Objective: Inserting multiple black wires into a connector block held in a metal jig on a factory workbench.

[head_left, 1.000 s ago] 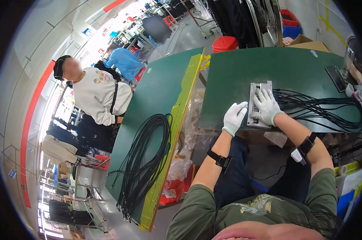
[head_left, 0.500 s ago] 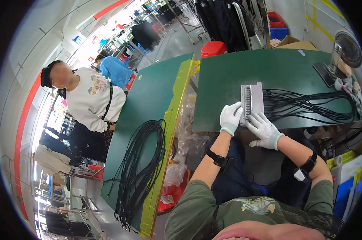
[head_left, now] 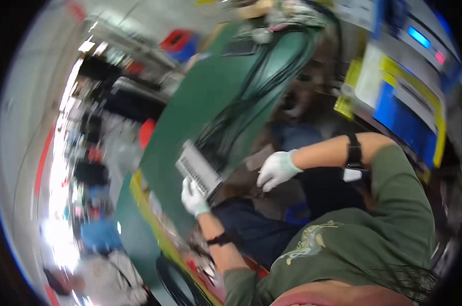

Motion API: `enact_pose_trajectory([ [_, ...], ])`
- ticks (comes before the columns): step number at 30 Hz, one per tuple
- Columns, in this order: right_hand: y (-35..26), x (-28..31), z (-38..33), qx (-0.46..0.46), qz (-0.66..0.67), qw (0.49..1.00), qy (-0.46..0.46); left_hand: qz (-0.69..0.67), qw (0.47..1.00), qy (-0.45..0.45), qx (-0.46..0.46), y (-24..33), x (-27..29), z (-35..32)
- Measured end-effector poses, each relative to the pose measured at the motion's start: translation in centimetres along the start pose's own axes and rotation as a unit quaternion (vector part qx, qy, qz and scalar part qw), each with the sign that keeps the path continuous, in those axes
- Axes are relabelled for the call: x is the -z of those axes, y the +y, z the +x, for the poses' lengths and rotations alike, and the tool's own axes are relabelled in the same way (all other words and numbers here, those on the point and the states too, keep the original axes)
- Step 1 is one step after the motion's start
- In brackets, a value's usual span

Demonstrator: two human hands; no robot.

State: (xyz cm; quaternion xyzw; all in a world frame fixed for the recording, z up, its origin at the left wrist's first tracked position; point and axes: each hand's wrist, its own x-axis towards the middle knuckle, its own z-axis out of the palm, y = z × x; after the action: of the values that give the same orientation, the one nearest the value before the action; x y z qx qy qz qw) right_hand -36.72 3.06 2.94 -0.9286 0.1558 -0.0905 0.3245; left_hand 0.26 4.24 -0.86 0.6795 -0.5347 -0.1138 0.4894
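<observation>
L hand (head_left: 194, 197) on the block (head_left: 201, 171), R hand (head_left: 277, 171) off it
L fingers touch block's edge, can't tell how firmly; R half-curled, well apart, can't tell if it's holding anything; steadying step imo, any shift'd call for a firmer L hold; block's on the green bench (head_left: 190, 112) w/ black cables (head_left: 251, 94) beside it; room's blurry: co-worker (head_left: 103, 278) far L, bins (head_left: 180, 47) behind, blue folder (head_left: 400, 113) far R

The tabletop (head_left: 190, 109) is showing dark green, the cables (head_left: 265, 87) black, the block (head_left: 202, 166) pale grey with dark dashes; the left glove (head_left: 193, 197) and right glove (head_left: 276, 171) are showing white, the shirt (head_left: 358, 239) olive
</observation>
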Motion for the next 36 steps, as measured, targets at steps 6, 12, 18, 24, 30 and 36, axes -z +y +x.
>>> enact_pose_trajectory([
  [6, -0.3, 1.8, -13.4, -0.125, 0.136, 0.961, 0.205, 0.12, 0.989, -0.085, -0.023, 1.8, -0.6, -0.8],
  [12, -3.3, 7.6, -39.5, -0.528, -0.177, 0.737, 0.383, 0.115, 0.989, -0.069, -0.056, -2.2, 2.9, -0.3],
  [18, -5.7, 3.1, -55.7, -0.769, -0.027, 0.42, 0.481, 0.149, 0.984, -0.063, -0.072, -2.4, 2.3, 1.3],
  [24, -1.4, 2.0, -56.2, -0.744, 0.017, 0.366, 0.559, 0.151, 0.984, -0.065, -0.07, -1.4, 1.7, 0.8],
  [30, -4.8, 2.6, -50.1, -0.708, -0.131, 0.41, 0.56, 0.226, 0.957, -0.071, -0.168, -4.5, 3.1, 1.9],
  [36, -12.8, 7.7, -43.2, -0.449, -0.195, 0.557, 0.671, 0.289, 0.894, 0.01, -0.342, -3.9, 4.6, 2.4],
])
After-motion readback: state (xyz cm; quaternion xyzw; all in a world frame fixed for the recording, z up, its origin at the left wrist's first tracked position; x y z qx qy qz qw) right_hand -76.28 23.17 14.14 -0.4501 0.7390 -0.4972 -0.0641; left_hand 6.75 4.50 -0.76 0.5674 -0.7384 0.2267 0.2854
